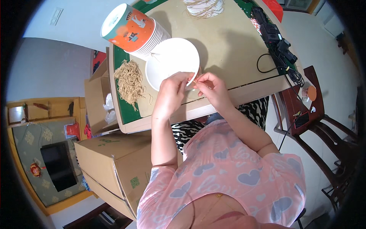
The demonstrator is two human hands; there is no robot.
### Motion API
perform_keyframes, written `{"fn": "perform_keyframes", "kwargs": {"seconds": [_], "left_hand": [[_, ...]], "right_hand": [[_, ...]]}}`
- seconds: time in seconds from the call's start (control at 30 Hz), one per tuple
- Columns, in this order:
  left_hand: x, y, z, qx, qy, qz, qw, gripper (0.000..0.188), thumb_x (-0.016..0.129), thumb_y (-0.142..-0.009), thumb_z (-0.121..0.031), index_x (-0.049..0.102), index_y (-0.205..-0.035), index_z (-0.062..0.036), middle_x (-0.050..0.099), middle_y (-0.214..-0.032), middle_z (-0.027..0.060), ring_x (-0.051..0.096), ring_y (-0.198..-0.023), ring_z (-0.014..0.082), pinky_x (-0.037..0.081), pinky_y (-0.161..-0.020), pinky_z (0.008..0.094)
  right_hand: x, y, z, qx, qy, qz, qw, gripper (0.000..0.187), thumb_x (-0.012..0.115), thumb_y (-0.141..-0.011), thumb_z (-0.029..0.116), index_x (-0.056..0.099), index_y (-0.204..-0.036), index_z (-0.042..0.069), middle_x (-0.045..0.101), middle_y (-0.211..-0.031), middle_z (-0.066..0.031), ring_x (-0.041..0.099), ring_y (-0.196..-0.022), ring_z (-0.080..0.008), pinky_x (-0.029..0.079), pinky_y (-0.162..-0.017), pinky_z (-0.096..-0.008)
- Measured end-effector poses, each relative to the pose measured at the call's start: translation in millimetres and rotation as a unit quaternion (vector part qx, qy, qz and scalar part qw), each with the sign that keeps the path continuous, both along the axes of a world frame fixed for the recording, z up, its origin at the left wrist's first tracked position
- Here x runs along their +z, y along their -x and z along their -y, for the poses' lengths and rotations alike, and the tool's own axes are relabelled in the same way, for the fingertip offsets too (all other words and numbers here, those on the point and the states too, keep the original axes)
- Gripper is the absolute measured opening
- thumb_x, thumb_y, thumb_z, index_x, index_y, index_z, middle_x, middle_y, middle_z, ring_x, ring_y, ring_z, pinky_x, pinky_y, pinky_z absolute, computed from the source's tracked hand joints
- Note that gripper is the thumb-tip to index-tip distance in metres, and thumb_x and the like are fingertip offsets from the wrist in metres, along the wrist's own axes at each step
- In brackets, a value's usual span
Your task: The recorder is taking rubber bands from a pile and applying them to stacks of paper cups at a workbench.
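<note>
A white paper bucket (171,57) lies tipped on the table with its open mouth toward me. My left hand (172,93) is closed on the near rim, its fingertips partly hidden from view. Close beside it, my right hand (214,91) pinches what looks like the end of a thin tan cord at the rim. A short bit of cord (154,55) shows inside the bucket. Left of the bucket lies a loose heap of tan cords (129,82). Behind it leans a stack of nested paper buckets (133,32), the end one orange and teal.
At the table's far side sits a pile of white ringed items with cords (204,7). Black adapters and cables (271,34) line the right edge. Cardboard boxes (118,168) stand at the left, and a dark wooden chair (301,103) holds a phone (301,120).
</note>
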State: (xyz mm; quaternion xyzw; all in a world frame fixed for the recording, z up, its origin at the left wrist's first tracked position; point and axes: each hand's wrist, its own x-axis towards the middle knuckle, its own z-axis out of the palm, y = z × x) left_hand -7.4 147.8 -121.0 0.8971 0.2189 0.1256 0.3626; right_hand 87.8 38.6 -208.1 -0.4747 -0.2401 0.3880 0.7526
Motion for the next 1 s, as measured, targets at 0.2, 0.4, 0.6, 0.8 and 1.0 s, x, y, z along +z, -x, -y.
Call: {"fn": "perform_keyframes", "kwargs": {"seconds": [0.2,0.4,0.6,0.8,1.0], "left_hand": [[-0.2,-0.4,-0.7,-0.002,0.017,0.005,1.000,0.022,0.050,-0.089,0.005,0.063,-0.106,0.0032,0.068,-0.093,0.0122,0.063,-0.084,0.0155,0.051,-0.075,0.0274],[-3.0,0.8,-4.2,0.008,0.039,0.018,0.999,0.016,0.055,-0.089,0.000,0.066,-0.101,0.0031,0.068,-0.090,0.0112,0.062,-0.079,0.0143,0.051,-0.071,0.0266],[4.2,-0.6,-3.1,0.015,0.030,-0.022,0.999,0.011,0.058,-0.089,-0.003,0.064,-0.094,0.0035,0.066,-0.084,0.0082,0.060,-0.074,0.0124,0.052,-0.066,0.0261],[-1.8,-2.9,-1.1,0.078,0.069,0.057,0.993,0.009,0.059,-0.088,-0.005,0.061,-0.092,0.0026,0.065,-0.079,0.0132,0.063,-0.070,0.0203,0.049,-0.065,0.0306],[12.8,-1.0,0.4,0.086,0.050,0.080,0.992,0.008,0.059,-0.090,-0.007,0.062,-0.092,0.0004,0.063,-0.078,0.0044,0.055,-0.069,0.0104,0.048,-0.062,0.0258]], "right_hand": [[1.9,-0.7,-3.5,0.003,0.018,-0.004,1.000,0.005,0.059,-0.089,0.007,0.057,-0.090,0.002,0.062,-0.093,-0.0055,0.062,-0.085,-0.0114,0.050,-0.064,-0.0236],[5.9,-0.5,-5.0,0.000,0.028,0.015,0.999,0.007,0.059,-0.089,0.009,0.059,-0.092,0.003,0.065,-0.089,-0.0049,0.062,-0.083,-0.0100,0.049,-0.065,-0.0232],[5.8,-2.0,-3.6,0.000,0.017,0.016,1.000,0.008,0.059,-0.090,0.009,0.059,-0.093,0.002,0.066,-0.086,-0.0055,0.062,-0.082,-0.0096,0.050,-0.066,-0.0236],[11.8,-4.7,-3.6,-0.122,0.038,0.173,0.977,0.010,0.062,-0.087,0.007,0.061,-0.096,0.004,0.060,-0.095,-0.0011,0.058,-0.072,-0.0078,0.048,-0.068,-0.0218],[63.4,-25.4,-7.1,-0.073,0.074,0.372,0.922,0.014,0.069,-0.080,0.012,0.063,-0.092,0.008,0.055,-0.092,-0.0023,0.050,-0.060,-0.0119,0.044,-0.058,-0.0246]]}}
